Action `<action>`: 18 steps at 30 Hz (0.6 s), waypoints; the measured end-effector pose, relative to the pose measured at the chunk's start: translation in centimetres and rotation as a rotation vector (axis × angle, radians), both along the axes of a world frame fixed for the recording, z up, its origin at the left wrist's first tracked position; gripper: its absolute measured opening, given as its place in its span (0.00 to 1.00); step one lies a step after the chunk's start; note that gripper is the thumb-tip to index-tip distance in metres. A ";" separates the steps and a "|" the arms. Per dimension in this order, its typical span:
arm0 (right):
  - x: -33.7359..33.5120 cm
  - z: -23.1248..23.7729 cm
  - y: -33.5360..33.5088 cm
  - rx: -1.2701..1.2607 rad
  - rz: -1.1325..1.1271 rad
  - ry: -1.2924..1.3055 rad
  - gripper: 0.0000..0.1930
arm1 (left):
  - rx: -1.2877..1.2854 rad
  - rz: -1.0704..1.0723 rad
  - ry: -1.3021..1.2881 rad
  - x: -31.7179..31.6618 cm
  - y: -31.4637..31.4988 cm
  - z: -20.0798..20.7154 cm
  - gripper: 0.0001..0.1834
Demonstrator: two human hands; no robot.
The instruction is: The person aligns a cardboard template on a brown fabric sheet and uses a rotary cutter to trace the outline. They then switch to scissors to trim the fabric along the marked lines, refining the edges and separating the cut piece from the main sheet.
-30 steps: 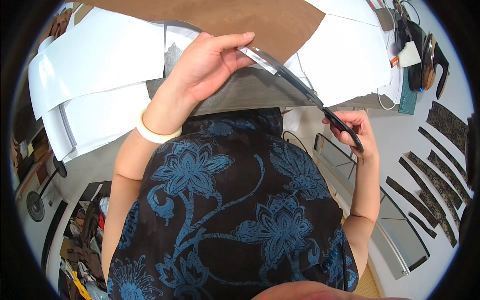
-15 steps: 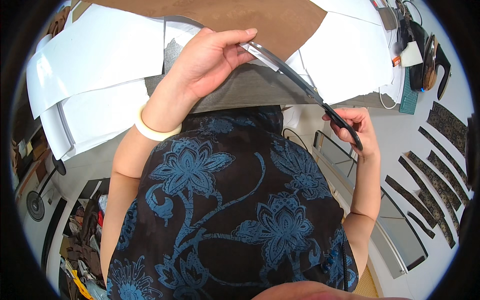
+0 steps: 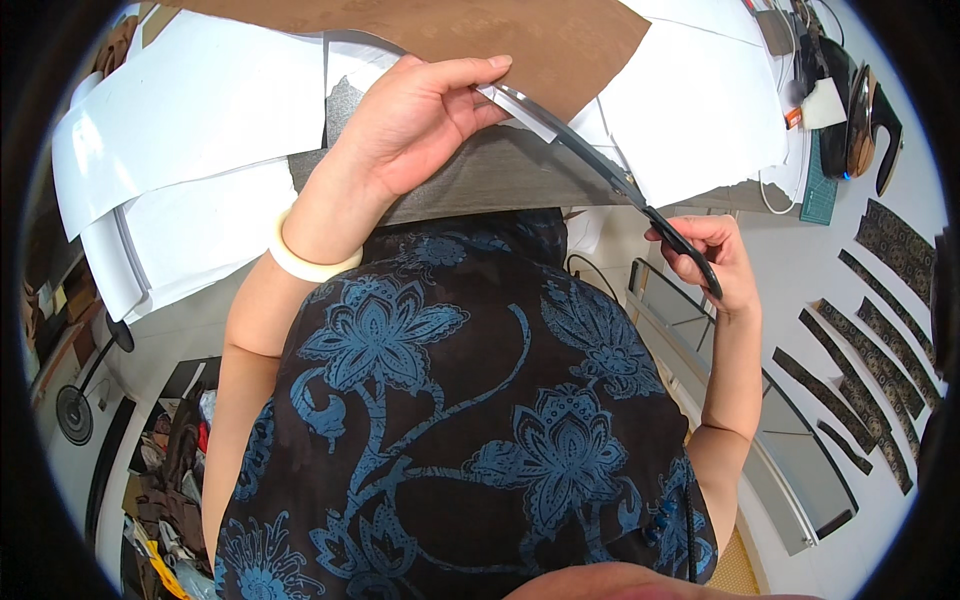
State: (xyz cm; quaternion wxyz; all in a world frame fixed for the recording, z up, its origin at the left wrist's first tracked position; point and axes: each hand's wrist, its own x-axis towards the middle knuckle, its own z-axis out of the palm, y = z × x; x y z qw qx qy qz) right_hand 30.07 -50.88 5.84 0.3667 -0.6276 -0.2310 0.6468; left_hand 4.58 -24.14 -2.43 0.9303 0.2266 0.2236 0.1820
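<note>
My right hand [image 3: 722, 262] is wrapped round the black handles of a long pair of scissors [image 3: 592, 158], whose blades reach up and left. At the blade tips, my left hand [image 3: 415, 125] pinches the lower edge of a brown cloth [image 3: 540, 38], with the thumb on top and the other fingers curled beneath. A narrow white strip shows beside the blades, under the cloth edge. Whether the blades touch the cloth is hard to make out. A pale bangle circles my left wrist.
Large white paper sheets [image 3: 700, 110] cover much of the grey table [image 3: 470, 180]. At the upper right are a dark iron [image 3: 858, 125] and a green mat [image 3: 820, 185]. Dark patterned strips [image 3: 840, 390] lie at the right. A box of scraps [image 3: 175, 470] stands lower left.
</note>
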 end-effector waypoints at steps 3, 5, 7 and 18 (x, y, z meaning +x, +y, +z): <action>-0.2 0.1 0.0 0.008 -0.003 -0.007 0.19 | -0.006 -0.006 0.001 -0.1 0.0 -0.1 0.14; -0.1 0.1 0.1 0.007 -0.001 -0.019 0.19 | -0.006 0.004 0.007 0.1 0.0 0.0 0.14; -0.1 0.1 0.0 -0.007 0.004 -0.043 0.18 | -0.009 0.007 0.010 0.2 -0.1 0.2 0.14; 0.3 -0.2 -0.4 -0.020 0.025 -0.087 0.18 | -0.157 -0.067 -0.226 0.0 0.6 -0.9 0.15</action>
